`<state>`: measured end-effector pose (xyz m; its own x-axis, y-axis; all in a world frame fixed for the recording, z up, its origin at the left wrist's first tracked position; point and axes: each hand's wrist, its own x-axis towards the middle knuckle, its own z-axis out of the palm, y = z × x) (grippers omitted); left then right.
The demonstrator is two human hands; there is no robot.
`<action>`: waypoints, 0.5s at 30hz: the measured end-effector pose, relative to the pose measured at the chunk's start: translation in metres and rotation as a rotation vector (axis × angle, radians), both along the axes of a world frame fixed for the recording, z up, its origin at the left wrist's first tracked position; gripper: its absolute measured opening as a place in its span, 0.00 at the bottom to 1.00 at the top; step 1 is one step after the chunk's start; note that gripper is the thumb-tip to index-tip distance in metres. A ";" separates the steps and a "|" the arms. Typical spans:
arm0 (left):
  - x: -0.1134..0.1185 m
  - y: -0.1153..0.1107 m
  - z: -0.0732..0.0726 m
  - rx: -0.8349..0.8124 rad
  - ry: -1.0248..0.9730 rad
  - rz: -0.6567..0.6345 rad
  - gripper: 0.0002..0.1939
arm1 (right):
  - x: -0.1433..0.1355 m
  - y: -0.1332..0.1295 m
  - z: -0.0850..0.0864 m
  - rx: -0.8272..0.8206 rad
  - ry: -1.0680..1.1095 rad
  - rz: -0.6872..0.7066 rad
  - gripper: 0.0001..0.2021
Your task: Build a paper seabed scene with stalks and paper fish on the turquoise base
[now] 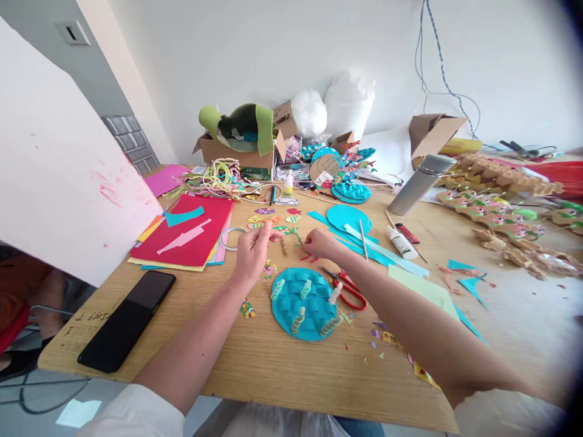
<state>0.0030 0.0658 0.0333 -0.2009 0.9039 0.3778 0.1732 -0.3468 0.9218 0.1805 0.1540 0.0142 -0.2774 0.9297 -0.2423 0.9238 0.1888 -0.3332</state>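
My left hand [253, 252] is over the middle of the table, its fingers pinched together; what they hold, if anything, I cannot make out. My right hand [320, 244] is closed just to the right, knuckles up, its fingertips hidden. Between the hands lie a brown twisted strip [283, 245] and a green one [298, 235]. Nearer me sits a round blue woven paper disc [304, 328] with several pale twisted strips standing or leaning on it. Red-handled scissors [353, 295] lie partly under my right forearm. Colourful paper fish [264, 211] lie beyond my hands.
At left are a black phone [129, 318] and stacked coloured paper [184, 237]. A wire coil [231, 239] lies by my left hand. To the right are blue paper strips [387, 250], a glue bottle [402, 244], a leaning grey thermos [419, 185] and egg-carton crafts [494, 212]. Craft supplies crowd the back.
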 end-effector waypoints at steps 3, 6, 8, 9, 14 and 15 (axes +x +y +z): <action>0.000 0.010 0.000 -0.065 -0.027 -0.049 0.22 | 0.011 -0.014 0.009 0.077 0.091 0.004 0.11; 0.007 0.027 0.002 -0.132 -0.053 -0.132 0.16 | 0.019 -0.032 0.019 0.218 0.163 -0.018 0.11; 0.015 0.040 0.004 -0.152 -0.065 -0.169 0.16 | 0.022 -0.043 0.026 0.350 0.190 -0.029 0.10; 0.020 0.045 0.005 -0.159 -0.070 -0.184 0.17 | 0.022 -0.047 0.030 0.408 0.181 -0.028 0.09; 0.037 0.060 0.014 -0.204 -0.115 -0.226 0.21 | 0.017 -0.061 0.044 0.541 0.008 -0.002 0.09; 0.038 0.062 0.015 -0.212 -0.123 -0.221 0.21 | 0.015 -0.063 0.046 0.552 -0.023 0.002 0.09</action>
<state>0.0406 0.1273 0.0486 -0.0235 0.9866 0.1614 -0.0023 -0.1615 0.9869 0.1957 0.0914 0.0601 -0.2800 0.9198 0.2750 0.9291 0.3318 -0.1637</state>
